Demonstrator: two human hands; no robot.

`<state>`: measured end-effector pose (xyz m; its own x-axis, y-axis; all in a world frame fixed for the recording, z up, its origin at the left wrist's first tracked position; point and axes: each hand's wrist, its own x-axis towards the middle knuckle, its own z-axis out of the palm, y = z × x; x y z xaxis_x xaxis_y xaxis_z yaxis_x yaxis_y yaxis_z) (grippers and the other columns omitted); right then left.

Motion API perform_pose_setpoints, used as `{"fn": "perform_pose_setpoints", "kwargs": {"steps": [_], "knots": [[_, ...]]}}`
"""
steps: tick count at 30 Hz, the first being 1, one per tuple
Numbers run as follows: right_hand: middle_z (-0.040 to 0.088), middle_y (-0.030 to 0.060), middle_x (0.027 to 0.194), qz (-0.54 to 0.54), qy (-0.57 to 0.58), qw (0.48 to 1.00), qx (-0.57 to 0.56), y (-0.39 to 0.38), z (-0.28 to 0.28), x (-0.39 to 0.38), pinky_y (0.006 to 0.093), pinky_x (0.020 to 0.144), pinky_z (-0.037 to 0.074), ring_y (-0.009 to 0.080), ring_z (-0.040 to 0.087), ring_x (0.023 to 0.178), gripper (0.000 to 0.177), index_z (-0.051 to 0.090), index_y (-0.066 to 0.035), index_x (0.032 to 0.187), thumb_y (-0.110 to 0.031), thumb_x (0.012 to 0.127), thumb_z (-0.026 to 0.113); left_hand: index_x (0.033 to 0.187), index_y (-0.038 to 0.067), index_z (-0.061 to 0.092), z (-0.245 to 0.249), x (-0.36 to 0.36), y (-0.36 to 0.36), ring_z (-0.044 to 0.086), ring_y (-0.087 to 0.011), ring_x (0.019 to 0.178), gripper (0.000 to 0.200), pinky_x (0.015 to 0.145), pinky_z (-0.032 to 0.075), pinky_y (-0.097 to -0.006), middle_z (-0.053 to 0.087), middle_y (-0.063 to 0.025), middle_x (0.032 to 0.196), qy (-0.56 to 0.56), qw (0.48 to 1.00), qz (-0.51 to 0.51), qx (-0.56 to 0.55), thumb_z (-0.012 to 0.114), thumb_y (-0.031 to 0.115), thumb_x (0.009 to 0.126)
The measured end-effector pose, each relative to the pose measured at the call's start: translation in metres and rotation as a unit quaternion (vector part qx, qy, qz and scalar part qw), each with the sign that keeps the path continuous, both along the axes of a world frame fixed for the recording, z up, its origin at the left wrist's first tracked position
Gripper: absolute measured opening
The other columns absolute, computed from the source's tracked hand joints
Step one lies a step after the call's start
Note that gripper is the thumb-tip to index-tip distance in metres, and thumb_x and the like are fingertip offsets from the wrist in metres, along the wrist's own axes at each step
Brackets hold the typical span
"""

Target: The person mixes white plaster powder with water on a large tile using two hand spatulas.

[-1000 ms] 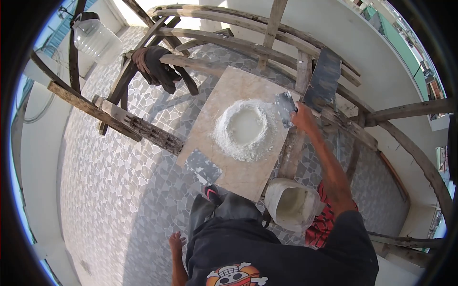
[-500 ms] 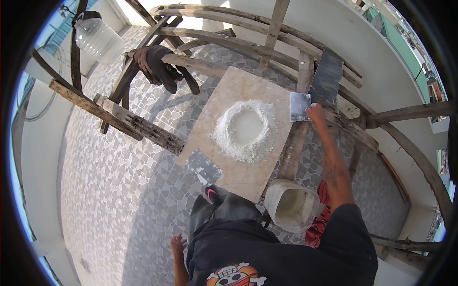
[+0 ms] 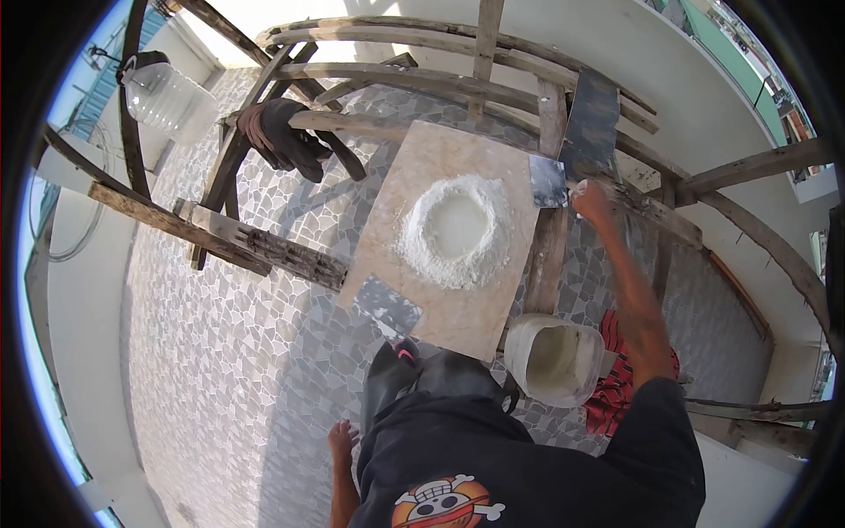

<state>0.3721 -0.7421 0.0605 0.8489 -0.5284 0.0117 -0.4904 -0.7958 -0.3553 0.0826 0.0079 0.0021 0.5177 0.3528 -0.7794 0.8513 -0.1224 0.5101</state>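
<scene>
A ring of white powder (image 3: 412, 238) lies on a tan board (image 3: 387, 198), with a pale, milky liquid (image 3: 459, 227) pooled in its hollow. My right hand (image 3: 591, 202) is beyond the board's right edge, fingers curled; whether anything small is inside them is hidden. Close to its left, a square metal plate (image 3: 547, 182) rests at the board's edge, with a small gap to the hand. Another flat plate, smeared white (image 3: 387, 308), lies on the near left corner. My left hand (image 3: 343, 437) hangs low beside my body, holding nothing, fingers apart.
A whitish bucket (image 3: 554, 361) stands near the board's right corner, beside red-and-black cloth (image 3: 612, 409). Wooden rails (image 3: 396, 77) surround the board. Dark cloth (image 3: 283, 136) hangs over one, and a clear plastic jug (image 3: 172, 101) hangs at the upper left. A dark panel (image 3: 590, 128) leans at the right.
My right hand has come off the square metal plate and now sits just right of it. The view has shifted slightly. My left hand still hangs at my side.
</scene>
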Motion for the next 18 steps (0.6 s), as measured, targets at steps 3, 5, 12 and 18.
{"fn": "perform_pose_setpoints", "kwargs": {"steps": [3,5,12,18], "knots": [[0.068,0.0194,0.093,0.026,0.022,0.999,0.035,0.03,0.054,-0.03,0.0348,0.072,0.052,0.0256,0.068,0.083,0.036,0.062,0.002,0.107,-0.027,0.086,0.066,0.121,-0.001,0.056,-0.004,0.032,0.015,0.066,-0.0281,0.093,0.041,0.067,0.055,-0.0335,0.059,-0.0166,0.113,-0.026,0.999,-0.03,-0.006,0.051,0.03,0.095],[0.068,0.0187,0.096,0.042,0.021,0.994,0.1,0.051,0.095,-0.063,0.0334,0.075,0.052,0.0217,0.067,0.086,0.034,0.061,0.001,0.109,-0.025,0.088,0.064,0.121,-0.001,0.056,-0.008,0.063,0.023,0.067,-0.0275,0.091,0.039,0.067,0.054,-0.0327,0.06,-0.016,0.112,-0.051,0.997,-0.053,0.002,0.05,0.029,0.095],[0.065,0.0176,0.104,0.04,-0.108,0.985,0.129,0.142,0.198,-0.203,0.0374,0.084,0.051,0.0298,0.066,0.093,0.026,0.059,0.002,0.111,-0.012,0.089,0.063,0.12,-0.002,0.057,0.021,0.211,0.016,0.066,-0.0247,0.091,0.031,0.069,0.053,-0.0327,0.059,-0.0151,0.11,-0.326,0.92,-0.184,0.111,0.048,0.018,0.097],[0.063,0.018,0.108,-0.005,-0.136,0.99,-0.045,0.234,0.226,-0.286,0.0392,0.091,0.048,0.0327,0.062,0.103,0.026,0.059,0.001,0.109,-0.01,0.087,0.065,0.118,-0.001,0.057,0.099,0.32,-0.036,0.057,-0.03,0.103,0.027,0.079,0.051,-0.0376,0.058,-0.0176,0.114,-0.491,0.787,-0.304,0.218,0.05,0.009,0.094]]}}
